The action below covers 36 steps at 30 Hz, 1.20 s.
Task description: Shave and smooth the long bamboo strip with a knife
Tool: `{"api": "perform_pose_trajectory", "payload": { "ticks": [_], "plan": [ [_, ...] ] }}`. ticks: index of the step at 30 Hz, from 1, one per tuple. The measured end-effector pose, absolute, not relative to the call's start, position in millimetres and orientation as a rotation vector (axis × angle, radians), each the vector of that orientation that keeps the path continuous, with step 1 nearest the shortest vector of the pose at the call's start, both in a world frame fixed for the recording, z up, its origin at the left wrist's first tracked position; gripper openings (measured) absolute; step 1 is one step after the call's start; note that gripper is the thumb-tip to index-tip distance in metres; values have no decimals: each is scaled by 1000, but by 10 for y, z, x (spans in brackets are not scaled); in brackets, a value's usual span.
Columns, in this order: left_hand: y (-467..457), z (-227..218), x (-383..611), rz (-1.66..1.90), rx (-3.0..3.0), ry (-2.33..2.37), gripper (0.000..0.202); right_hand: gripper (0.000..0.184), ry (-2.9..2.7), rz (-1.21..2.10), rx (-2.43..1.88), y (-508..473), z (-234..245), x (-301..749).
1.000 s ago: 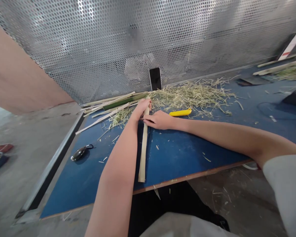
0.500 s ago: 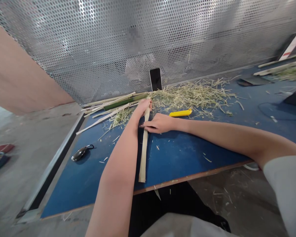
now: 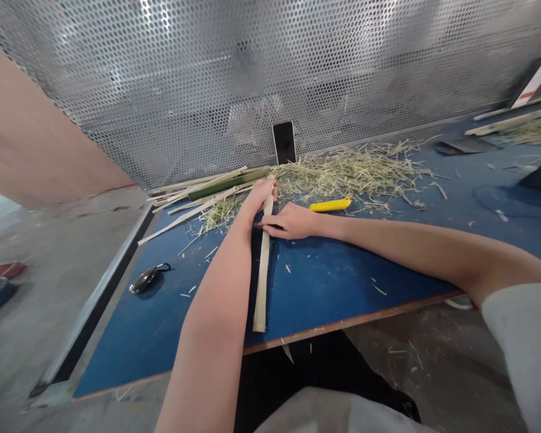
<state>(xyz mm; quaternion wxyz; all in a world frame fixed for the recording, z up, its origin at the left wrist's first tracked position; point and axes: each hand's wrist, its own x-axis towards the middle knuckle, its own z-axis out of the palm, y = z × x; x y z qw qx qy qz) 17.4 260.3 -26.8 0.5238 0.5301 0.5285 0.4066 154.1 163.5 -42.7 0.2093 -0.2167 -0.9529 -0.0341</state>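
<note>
A long, pale, flat bamboo strip (image 3: 262,282) lies lengthwise before me, its near end close to the table's front edge. My left hand (image 3: 264,191) is closed round its far part, beside the heap of shavings. Nearer to me, the fingers of my right hand (image 3: 289,221) cross the strip and pinch at it, thumb and forefinger close together. A small dark spot shows at these fingertips, too small to make out. Just beyond my right wrist lies a yellow-handled cutter (image 3: 330,205), untouched.
Bamboo shavings (image 3: 360,171) are heaped along the back. More strips and a green bamboo piece (image 3: 228,185) lie at the back left. A phone (image 3: 284,143) leans on the perforated metal screen (image 3: 175,90). A dark oval object with a loop (image 3: 145,280) sits left on the blue table (image 3: 126,343).
Both hands stay at the same places on the strip. My right hand has shifted very slightly away from me along it; the view has tilted a little.
</note>
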Motion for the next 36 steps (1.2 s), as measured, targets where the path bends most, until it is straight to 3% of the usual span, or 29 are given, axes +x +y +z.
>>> {"api": "perform_pose_trajectory", "payload": {
  "ticks": [5,25,36],
  "plan": [
    [2628,-295,147,965,1282,1255,25,38,-2588,-41,-857,1648,-403,1514],
    [2552,-232,179,971,1268,1271,26,36,-2592,33,-706,1669,-443,1536],
    [2563,-254,164,963,1293,1258,26,36,-2589,3,-847,1646,-414,1519]
  ]
}}
